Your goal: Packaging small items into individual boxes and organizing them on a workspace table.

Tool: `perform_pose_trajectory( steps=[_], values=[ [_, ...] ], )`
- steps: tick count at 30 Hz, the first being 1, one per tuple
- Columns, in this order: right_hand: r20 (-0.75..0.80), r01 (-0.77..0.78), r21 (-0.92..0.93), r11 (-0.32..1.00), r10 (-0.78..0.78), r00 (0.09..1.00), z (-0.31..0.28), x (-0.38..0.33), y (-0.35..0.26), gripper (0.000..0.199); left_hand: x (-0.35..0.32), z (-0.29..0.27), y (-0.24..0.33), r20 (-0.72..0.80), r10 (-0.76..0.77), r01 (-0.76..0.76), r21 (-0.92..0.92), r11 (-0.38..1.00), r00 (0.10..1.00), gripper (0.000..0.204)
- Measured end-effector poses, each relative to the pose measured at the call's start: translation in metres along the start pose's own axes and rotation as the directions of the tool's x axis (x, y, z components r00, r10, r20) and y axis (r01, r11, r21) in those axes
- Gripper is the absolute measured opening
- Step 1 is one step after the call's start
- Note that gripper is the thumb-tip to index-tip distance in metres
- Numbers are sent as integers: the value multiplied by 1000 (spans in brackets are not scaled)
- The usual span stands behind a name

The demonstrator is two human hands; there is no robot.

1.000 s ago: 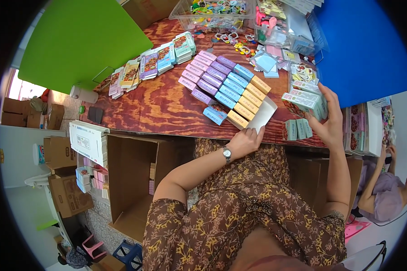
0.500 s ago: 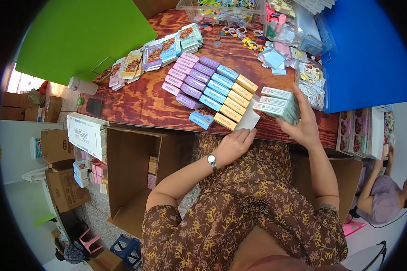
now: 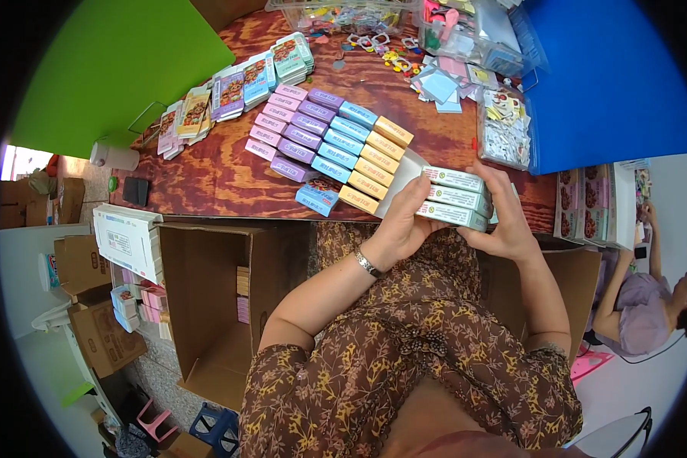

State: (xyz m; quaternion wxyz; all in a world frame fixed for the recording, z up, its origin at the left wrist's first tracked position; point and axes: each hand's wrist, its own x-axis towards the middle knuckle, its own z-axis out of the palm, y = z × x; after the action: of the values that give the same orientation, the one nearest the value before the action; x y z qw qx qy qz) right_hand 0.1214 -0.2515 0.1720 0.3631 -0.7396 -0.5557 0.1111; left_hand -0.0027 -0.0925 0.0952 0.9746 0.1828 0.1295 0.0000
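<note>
Stack of pale green small boxes (image 3: 455, 198), about three deep, held at the near edge of the wooden table (image 3: 206, 172), over the lap. Left hand (image 3: 404, 221) closed on the stack's left end, thumb up along its side. Right hand (image 3: 505, 221) wrapped over the right end, fingers curled across the top. Both hands gripping the same stack.

Just left of the stack, touching the left fingers or nearly so, a white flat card or open carton (image 3: 404, 174); which one is unclear from this angle. Beyond it, rows of small boxes laid side by side in diagonal lines: orange row (image 3: 374, 164), blue row (image 3: 342, 145), purple row (image 3: 304, 130), pink row (image 3: 271, 122). One blue box (image 3: 318, 197) lies apart at the table's near edge.

Farther left, fanned piles of printed packets (image 3: 237, 84). Far right, clear plastic bins (image 3: 504, 126) with mixed small items, beside a blue board (image 3: 611, 76). Green board (image 3: 107, 69) at far left.

Below the table, an open cardboard box (image 3: 206, 305). Another person (image 3: 649, 298) sits at the right.
</note>
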Motion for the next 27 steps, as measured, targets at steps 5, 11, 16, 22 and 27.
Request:
perform_pose_trajectory(
  steps=[5, 11, 16, 22, 27],
  values=[
    [14, 100, -65, 993, -99, 995, 7, 1, 3, 101, -1, 3, 2, -42, 74, -74, 7, 997, 996, 47],
    [-66, -1, -78, 997, -5, 998, 26, 6, -5, 106, -3, 9, 11, -64, 142, -138, 60, 989, 988, 34],
    [-132, -148, 249, 957, 185, 974, 21, 0, 3, 107, -53, -8, 18, 92, 478, -292, 884, 364, 873, 61],
    [-274, -198, 297, 934, 282, 920, 35, 14, 14, 101, -87, -89, 71, 769, 344, -77, 452, -889, 539, 73],
    [-307, -206, 162, 965, 248, 919, 43, 24, 20, 98, -34, -75, 100, 637, 192, -107, 400, -910, 746, 81]
  ],
)
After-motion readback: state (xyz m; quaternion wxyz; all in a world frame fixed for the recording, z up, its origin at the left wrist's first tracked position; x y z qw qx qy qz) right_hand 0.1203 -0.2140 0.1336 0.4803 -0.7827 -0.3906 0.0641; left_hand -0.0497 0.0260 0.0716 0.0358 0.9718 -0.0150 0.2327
